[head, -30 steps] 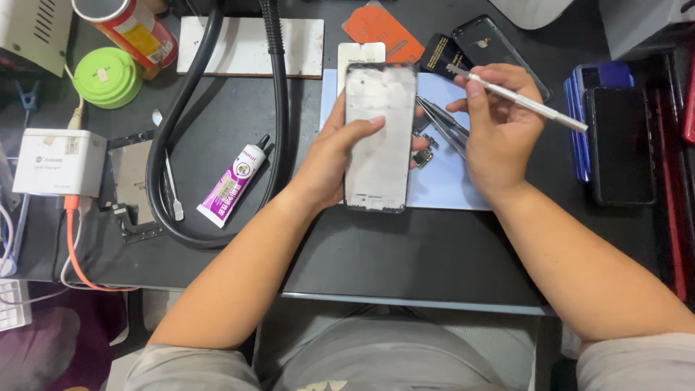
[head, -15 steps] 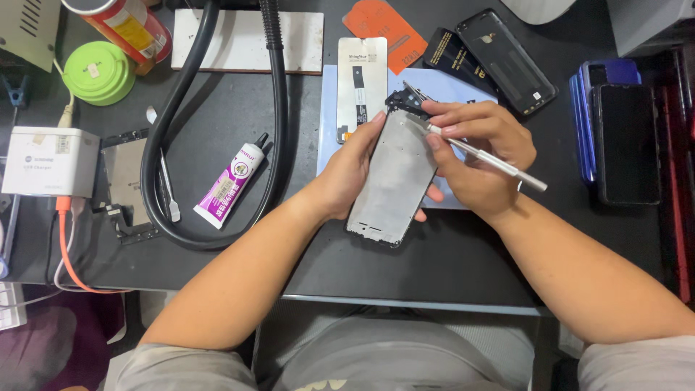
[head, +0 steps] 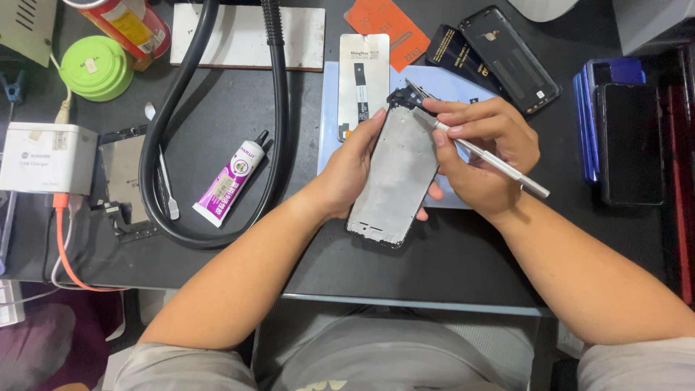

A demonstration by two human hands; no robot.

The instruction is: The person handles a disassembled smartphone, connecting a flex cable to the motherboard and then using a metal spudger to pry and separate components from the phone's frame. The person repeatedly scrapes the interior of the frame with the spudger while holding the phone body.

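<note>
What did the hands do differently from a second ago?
The left hand turned the phone frame from upright to tilted. The right hand swung its silver tool round, tip now at the frame's top corner. The glue tube and black hose stayed put.

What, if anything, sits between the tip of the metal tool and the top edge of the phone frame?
Nothing visible. The right hand has the silver tool with its tip already at the top edge of the phone frame, which the left hand holds above the blue mat.

Glue tube [head: 230, 178] left of phone frame [head: 396, 175], inside hose loop [head: 210, 123].
</note>
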